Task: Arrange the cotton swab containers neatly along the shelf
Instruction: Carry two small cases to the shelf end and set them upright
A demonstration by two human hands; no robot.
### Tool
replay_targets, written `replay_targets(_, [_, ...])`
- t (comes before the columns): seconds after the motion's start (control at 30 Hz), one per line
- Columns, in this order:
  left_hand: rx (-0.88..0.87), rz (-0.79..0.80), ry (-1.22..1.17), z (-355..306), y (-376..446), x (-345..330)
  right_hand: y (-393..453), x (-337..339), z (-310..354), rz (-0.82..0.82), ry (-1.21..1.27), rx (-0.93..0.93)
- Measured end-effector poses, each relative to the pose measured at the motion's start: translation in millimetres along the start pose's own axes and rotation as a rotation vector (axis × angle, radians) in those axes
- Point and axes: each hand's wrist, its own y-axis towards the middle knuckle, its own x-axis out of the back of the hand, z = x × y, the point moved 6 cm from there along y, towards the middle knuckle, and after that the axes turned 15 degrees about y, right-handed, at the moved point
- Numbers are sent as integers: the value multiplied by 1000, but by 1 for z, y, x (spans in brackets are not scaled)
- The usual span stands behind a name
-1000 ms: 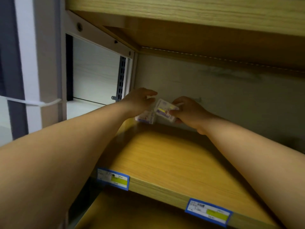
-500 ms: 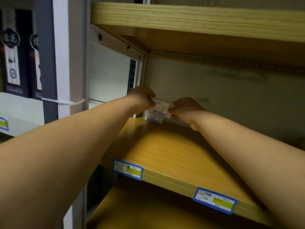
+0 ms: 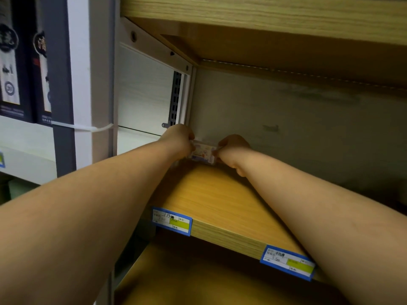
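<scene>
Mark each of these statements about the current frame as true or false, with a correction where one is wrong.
1. Both hands hold the cotton swab container from opposite ends. True: the left hand and right hand grip it.
2. The container is at the front edge of the shelf. False: it is at the back left corner of the wooden shelf, near the rear wall.
3. Two blue-bordered price labels are on the shelf's front edge. True: one label on the left, another label to the right.
4. The shelf in front of the hands is full of products. False: bare wood shows there.
</scene>
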Motion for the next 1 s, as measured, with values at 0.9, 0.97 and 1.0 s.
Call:
replay_targets(0.9, [10, -25, -125, 3, 11, -17, -2, -5, 4, -69, -82, 15])
replay_targets(0.97, [7, -10, -137, 2, 14, -20, 1, -6, 1, -66, -78, 8])
replay_targets(1.0, [6, -5, -139, 2, 15, -22, 3, -6, 0, -65, -73, 7])
